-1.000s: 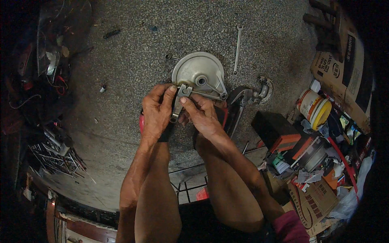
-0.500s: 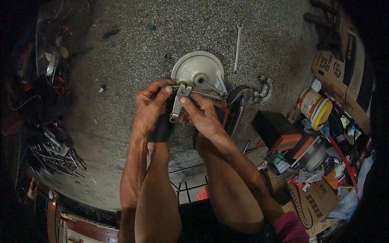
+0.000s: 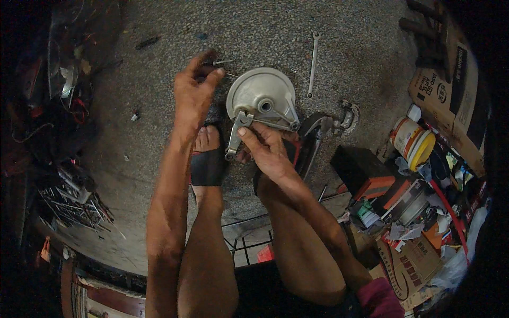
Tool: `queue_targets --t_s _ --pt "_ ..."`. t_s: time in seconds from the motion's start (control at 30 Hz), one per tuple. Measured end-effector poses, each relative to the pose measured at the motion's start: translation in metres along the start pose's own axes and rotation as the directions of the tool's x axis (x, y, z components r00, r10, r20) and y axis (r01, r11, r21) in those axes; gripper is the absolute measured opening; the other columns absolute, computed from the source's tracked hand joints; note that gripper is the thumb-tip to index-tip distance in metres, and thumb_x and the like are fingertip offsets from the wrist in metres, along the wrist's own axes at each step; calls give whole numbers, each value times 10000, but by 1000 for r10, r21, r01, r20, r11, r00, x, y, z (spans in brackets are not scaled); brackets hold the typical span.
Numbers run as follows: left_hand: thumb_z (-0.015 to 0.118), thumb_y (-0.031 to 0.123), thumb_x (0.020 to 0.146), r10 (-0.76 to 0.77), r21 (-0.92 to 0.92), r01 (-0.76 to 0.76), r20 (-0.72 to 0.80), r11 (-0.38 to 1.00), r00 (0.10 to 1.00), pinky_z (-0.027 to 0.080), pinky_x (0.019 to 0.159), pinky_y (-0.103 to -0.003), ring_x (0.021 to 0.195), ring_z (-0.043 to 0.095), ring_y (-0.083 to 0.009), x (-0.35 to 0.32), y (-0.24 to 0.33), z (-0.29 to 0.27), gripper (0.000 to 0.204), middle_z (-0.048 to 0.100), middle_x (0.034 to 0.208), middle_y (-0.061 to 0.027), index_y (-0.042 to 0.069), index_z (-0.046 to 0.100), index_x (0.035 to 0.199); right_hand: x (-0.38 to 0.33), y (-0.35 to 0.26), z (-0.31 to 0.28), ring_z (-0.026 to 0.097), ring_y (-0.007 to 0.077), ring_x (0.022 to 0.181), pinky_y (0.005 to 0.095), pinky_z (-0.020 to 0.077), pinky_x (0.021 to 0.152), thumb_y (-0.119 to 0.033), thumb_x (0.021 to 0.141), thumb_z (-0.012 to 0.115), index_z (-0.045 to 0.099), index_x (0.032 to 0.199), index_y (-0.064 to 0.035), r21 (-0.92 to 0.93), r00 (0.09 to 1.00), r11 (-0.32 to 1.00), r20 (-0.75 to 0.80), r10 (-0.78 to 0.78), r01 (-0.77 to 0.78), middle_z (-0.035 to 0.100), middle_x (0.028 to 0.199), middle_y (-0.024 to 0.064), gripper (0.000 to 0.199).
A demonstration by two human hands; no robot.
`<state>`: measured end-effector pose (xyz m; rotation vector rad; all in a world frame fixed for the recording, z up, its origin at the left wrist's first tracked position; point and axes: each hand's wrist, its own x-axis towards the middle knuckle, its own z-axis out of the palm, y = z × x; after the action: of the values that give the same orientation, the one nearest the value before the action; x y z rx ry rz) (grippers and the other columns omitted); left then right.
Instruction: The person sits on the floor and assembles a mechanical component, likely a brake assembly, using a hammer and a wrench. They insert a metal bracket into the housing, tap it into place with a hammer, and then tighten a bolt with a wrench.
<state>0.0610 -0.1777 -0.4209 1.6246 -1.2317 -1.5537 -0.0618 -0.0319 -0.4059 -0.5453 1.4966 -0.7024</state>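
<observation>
A round grey metal brake plate with a hub hole is held up above the floor between my feet. My right hand grips its lower edge, the thumb pressing a flat metal brake lever arm against it. The lever's forked end lies by the plate's lower left; its other end points down toward my foot. Up and left of the plate is my left hand, thumb and forefinger closed together. A thin metal piece, perhaps a bolt, sticks out by these fingertips; the fingers partly hide it.
A combination wrench lies on the speckled floor to the right. Curved brake shoes are below it. At right stand a white tub with a yellow rim, a black box and cardboard. Metal rods are heaped at left.
My left hand has left the lever's forked end and moved up and left, over where a small ring-ended tool lay. My right hand keeps its hold on the plate and lever.
</observation>
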Motion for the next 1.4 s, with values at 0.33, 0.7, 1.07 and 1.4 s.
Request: queue_targets --t_s 0.33,0.7,1.07,1.4 --pt "613 76 889 -331 -72 352 206 933 921 488 649 -262 743 604 -107 -73 6 -20 237 674 861 -53 1 643 1111 -4 -14 3 622 200 678 339 503 637 -326 969 554 628 1061 -1 -35 999 999 -31 29 -30 641 764 93 346" --pt "624 13 884 -350 -195 411 285 890 892 508 741 -259 819 615 -94 -72 -1 -15 120 693 894 -56 -11 671 992 -6 -30 -1 663 250 728 372 505 654 -343 991 516 612 1089 -13 9 981 983 74 181 -182 641 794 129 358" --pt "635 73 898 -160 -87 179 198 980 967 512 717 -260 789 634 -103 -77 0 -1 192 713 873 -62 -10 690 1063 -4 -19 -3 634 402 843 447 483 737 -347 967 541 609 1032 0 -262 998 963 -8 57 -57 650 915 229 360" --pt "645 132 884 -68 122 50 144 991 987 533 638 -306 687 694 -188 -80 0 7 213 708 820 -149 19 679 1060 -5 14 -5 624 338 957 406 474 867 -278 955 566 617 1170 -23 -347 997 936 38 73 -55 645 980 203 338"
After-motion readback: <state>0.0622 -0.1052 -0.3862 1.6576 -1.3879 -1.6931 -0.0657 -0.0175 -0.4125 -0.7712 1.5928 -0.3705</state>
